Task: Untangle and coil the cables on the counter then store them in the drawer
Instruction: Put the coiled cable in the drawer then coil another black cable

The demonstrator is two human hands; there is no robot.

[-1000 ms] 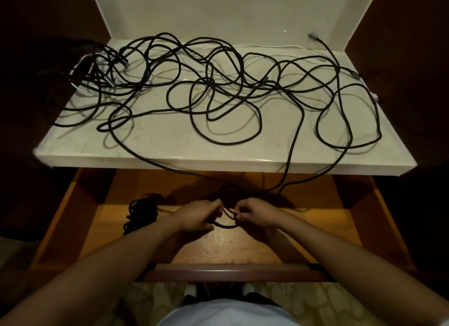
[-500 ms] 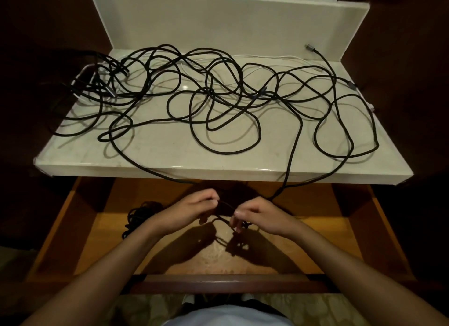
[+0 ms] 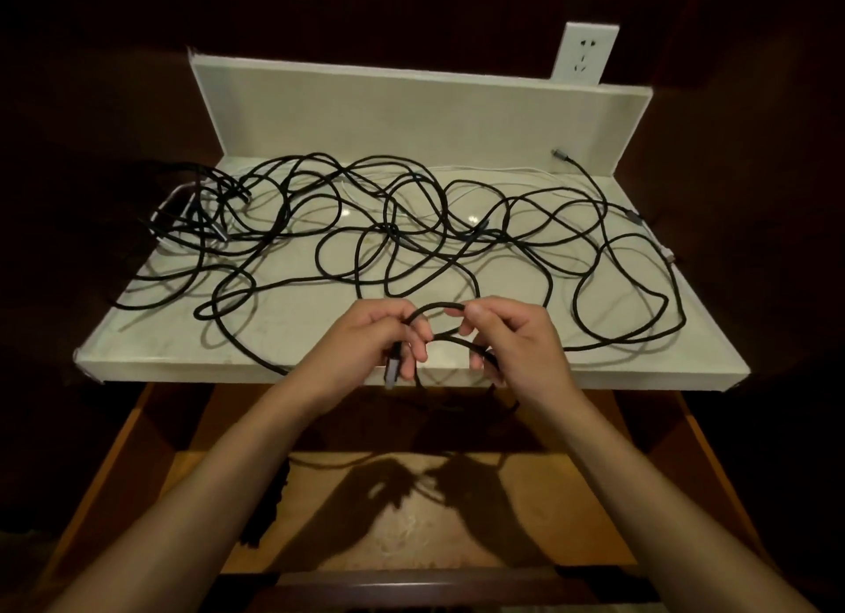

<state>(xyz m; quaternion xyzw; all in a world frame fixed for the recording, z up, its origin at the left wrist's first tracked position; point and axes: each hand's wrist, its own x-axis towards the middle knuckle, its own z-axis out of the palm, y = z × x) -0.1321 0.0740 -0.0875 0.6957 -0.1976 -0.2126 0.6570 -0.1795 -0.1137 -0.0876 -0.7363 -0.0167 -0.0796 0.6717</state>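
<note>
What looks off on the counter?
The black cables sprawl in one tangled mass across the counter, one strand hanging over its front edge. Left hand and right hand hold one cable.

I can read no text, label, brand or number on anything before me. The white wall socket (image 3: 584, 55) above the counter's back panel shows only its pin slots, and the cable plugs are too small to show any marking.
</note>
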